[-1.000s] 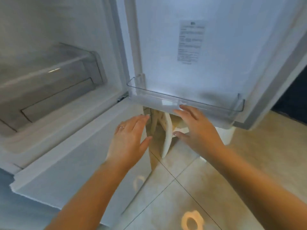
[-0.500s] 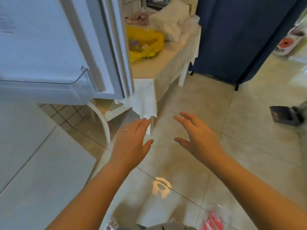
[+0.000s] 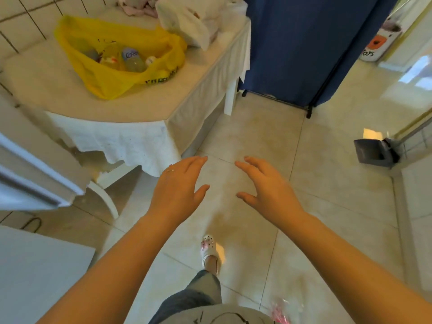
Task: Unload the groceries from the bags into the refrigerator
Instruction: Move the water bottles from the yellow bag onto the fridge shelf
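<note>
Both hands empty, fingers spread — left hand, right hand; yellow bag w/ loose bottles may spill if yanked.

Glossy beige floor tiles, white-clothed table, blue curtain, perhaps a screen.

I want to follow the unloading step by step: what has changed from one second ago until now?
The view turned from the open refrigerator door to the table with the yellow bag of bottles and the white bag. The right hand, earlier at the clear door shelf, now hovers over the floor. The left hand is still open beside it. Both hands remain empty; nothing was taken or released.
</note>
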`<move>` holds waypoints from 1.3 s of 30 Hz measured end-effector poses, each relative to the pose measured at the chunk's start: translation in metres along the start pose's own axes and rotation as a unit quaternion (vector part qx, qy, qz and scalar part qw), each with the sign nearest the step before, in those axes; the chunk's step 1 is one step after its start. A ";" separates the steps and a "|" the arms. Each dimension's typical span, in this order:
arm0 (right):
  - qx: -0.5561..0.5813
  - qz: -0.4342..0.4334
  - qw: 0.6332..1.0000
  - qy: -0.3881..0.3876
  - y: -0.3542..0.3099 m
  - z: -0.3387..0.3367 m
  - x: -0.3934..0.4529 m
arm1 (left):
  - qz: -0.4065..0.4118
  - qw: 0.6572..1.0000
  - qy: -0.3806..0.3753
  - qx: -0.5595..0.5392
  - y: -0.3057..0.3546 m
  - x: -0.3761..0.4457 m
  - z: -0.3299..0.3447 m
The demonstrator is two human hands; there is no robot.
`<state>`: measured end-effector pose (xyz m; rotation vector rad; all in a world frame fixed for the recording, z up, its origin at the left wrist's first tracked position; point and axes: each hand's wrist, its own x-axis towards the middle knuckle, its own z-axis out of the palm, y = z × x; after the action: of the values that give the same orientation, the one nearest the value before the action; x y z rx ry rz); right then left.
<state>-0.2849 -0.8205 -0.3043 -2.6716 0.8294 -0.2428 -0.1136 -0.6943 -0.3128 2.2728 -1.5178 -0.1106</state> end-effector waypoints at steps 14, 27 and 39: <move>0.002 -0.133 0.991 -0.035 0.037 -0.025 0.300 | -0.137 0.988 0.064 -0.018 -0.089 0.223 -0.014; 0.036 -0.342 0.932 -0.112 0.078 -0.016 0.604 | -0.336 0.920 0.195 0.039 -0.167 0.410 -0.007; 0.057 -0.497 0.842 -0.199 0.005 0.025 0.718 | -0.497 0.826 0.263 0.049 -0.212 0.443 -0.019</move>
<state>0.3044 -1.2304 -0.2835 -2.6222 -0.7210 0.0441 0.2562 -1.0184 -0.3059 2.6187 0.0179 0.2936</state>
